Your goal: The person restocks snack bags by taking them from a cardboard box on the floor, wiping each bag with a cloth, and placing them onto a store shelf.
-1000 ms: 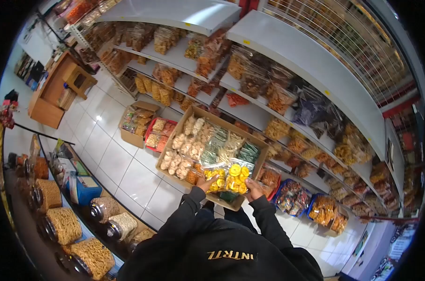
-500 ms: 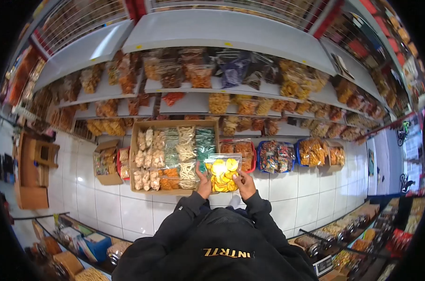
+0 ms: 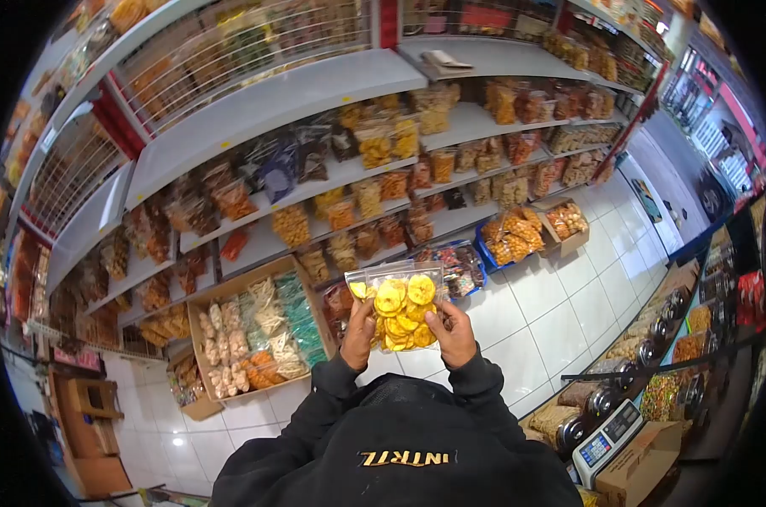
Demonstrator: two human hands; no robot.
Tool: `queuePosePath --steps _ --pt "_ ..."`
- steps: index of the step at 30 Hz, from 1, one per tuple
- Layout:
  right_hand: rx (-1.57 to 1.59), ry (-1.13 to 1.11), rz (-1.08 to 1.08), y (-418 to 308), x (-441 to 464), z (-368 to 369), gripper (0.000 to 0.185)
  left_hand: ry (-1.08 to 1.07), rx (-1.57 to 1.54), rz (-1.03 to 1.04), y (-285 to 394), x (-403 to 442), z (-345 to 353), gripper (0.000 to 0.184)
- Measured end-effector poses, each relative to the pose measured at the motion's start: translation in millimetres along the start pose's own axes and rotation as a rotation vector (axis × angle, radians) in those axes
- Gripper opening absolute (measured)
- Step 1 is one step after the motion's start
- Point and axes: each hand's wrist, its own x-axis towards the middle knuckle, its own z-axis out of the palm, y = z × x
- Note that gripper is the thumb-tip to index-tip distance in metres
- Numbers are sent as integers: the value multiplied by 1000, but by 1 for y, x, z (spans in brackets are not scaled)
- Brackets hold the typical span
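Observation:
A clear zip bag of yellow round chips (image 3: pixel 397 314) is held up in front of my chest between both hands. My left hand (image 3: pixel 358 335) grips its left edge, with the fingers behind the plastic. On the right edge, my right hand (image 3: pixel 452 334) pinches the bag with the thumb in front. The zip strip runs along the top of the bag. Beyond my left hand stands a large cardboard box (image 3: pixel 198 351) packed with bagged snacks, some pale, some orange, some in green-tinted bags.
Grey shelves (image 3: pixel 281 89) full of snack bags run across the front. A blue basket (image 3: pixel 489 253) of orange snacks and a small carton (image 3: pixel 574 243) stand on the white tiled floor (image 3: pixel 518 334). At lower right are jars (image 3: pixel 560 420) and a digital scale (image 3: pixel 607 439).
My view and body have turned to the right, so the large box now lies farther left. Both hands still hold the chip bag, which is raised nearer to me.

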Motion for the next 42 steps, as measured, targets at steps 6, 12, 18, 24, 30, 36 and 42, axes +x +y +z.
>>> queuePosePath --steps 6,12,18,24,30,36,42 --pt "-34 62 -58 -41 -31 -93 34 -196 -2 -19 -2 16 106 76" --pt "22 282 -96 -62 -63 -172 30 -331 -169 -30 -37 33 187 64" --pt "87 617 -145 -60 -81 -252 33 -378 -4 -13 -4 69 261 64" --pt "107 700 -154 -66 -65 -318 29 -418 -220 -134 -9 116 329 76" --pt "-6 724 -64 -78 -17 -394 35 -456 -195 -86 -56 191 398 76" --pt "-50 694 -15 -111 49 -474 31 -438 -275 2 -77 277 486 91" --pt "-70 729 15 -120 103 -541 29 -554 -310 -43 -106 340 550 124"
